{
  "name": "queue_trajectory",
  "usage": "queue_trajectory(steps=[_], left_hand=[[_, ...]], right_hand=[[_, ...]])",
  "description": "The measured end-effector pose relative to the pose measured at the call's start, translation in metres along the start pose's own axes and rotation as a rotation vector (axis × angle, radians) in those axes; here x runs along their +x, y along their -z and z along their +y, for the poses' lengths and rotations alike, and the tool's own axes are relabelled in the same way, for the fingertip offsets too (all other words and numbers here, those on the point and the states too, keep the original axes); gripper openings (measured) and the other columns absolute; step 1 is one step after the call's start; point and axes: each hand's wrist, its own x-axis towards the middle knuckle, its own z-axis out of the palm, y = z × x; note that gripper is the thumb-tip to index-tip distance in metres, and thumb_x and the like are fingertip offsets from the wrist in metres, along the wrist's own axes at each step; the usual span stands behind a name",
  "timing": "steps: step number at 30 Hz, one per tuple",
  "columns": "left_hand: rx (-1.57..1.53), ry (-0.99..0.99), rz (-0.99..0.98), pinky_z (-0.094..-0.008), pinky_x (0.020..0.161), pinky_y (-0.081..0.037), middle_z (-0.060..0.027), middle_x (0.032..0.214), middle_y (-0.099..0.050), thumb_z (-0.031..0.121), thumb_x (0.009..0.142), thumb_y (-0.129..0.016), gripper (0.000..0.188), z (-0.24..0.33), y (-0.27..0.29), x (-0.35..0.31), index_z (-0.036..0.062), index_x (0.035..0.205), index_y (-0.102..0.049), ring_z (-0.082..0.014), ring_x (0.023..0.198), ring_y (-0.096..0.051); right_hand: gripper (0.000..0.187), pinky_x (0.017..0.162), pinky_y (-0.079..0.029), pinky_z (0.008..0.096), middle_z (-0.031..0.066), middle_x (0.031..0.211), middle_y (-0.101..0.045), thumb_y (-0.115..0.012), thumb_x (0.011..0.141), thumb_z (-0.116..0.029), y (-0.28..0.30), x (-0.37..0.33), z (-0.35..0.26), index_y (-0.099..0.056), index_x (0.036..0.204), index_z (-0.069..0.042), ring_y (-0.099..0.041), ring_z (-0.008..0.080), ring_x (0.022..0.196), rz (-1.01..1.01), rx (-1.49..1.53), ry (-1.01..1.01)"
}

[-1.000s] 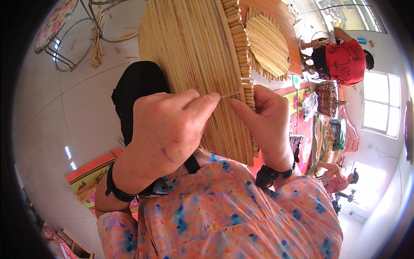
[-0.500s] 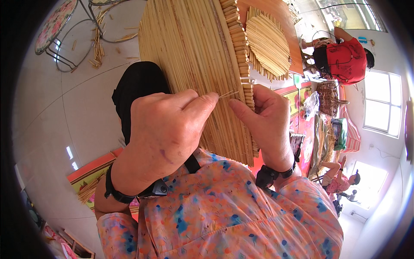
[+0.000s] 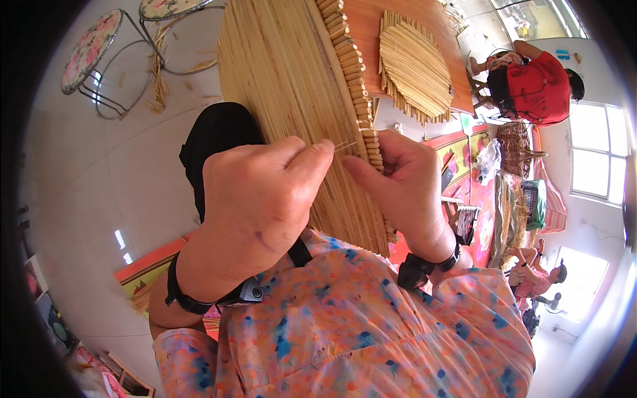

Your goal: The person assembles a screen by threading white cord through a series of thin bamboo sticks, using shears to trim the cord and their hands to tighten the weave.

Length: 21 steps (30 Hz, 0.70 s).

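Note:
A large panel of straw-coloured stalks [image 3: 285, 73] laid side by side slants across my lap, its far end beyond the picture's top. Round cut stalk ends line its right edge. My left hand [image 3: 255, 199] is closed above the panel, thumb and forefinger pinching thin, pale strands [image 3: 344, 145]. They stretch toward the right edge; whether they are thread, wire or straw I cannot tell. At that edge my right hand [image 3: 405, 189] grips the panel, with its thumb on top and its fingers curled round the stalk ends, partly hidden.
A smaller oval stalk panel [image 3: 415, 66] lies on a brown tabletop [image 3: 361, 26]. Flowered stools [image 3: 93, 53] and scattered stalk pieces [image 3: 158, 89] are at the far left. Wicker basket [image 3: 514, 149] stands right. Two people, one in a red shirt [image 3: 541, 89], sit farther off.
The panel's far end has swung a little to the left. My right hand has shifted slightly left with the edge. My left hand keeps its pinch on the strands.

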Motion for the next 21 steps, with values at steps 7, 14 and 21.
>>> queue_trajectory(steps=[7,14,21], left_hand=[[-0.049,0.048,-0.002,-0.0344,0.046,-0.045,-0.0064,0.068,-0.06,0.0,0.076,-0.065,0.023,-0.003,0.003,0.001,0.0075,0.097,-0.066,-0.0265,0.056,-0.06],[-0.037,0.08,-0.124,-0.0312,0.047,-0.044,-0.0081,0.067,-0.059,-0.005,0.079,-0.065,0.029,-0.001,0.019,0.007,0.0055,0.106,-0.067,-0.0236,0.054,-0.058],[0.073,0.159,-0.19,-0.0271,0.049,-0.041,-0.0087,0.067,-0.059,-0.007,0.082,-0.063,0.025,-0.001,0.034,-0.002,0.0016,0.105,-0.068,-0.0161,0.052,-0.053]], right_hand=[[0.025,0.06,-0.049,0.0254,0.007,0.07,-0.064,-0.067,0.088,-0.014,0.003,0.001,0.009,-0.066,0.104,0.005,-0.054,0.0062,0.066,-0.073,0.124,0.158],[0.035,0.086,-0.048,0.0285,0.0162,0.106,-0.066,-0.053,0.099,-0.022,-0.001,0.011,0.045,-0.061,0.121,0.004,-0.059,0.0159,0.101,-0.193,0.47,0.401],[0.038,0.083,-0.048,0.0304,0.0133,0.113,-0.057,-0.062,0.091,-0.008,-0.03,0.025,0.069,-0.058,0.129,-0.002,-0.058,0.0224,0.097,-0.278,0.612,0.615]])
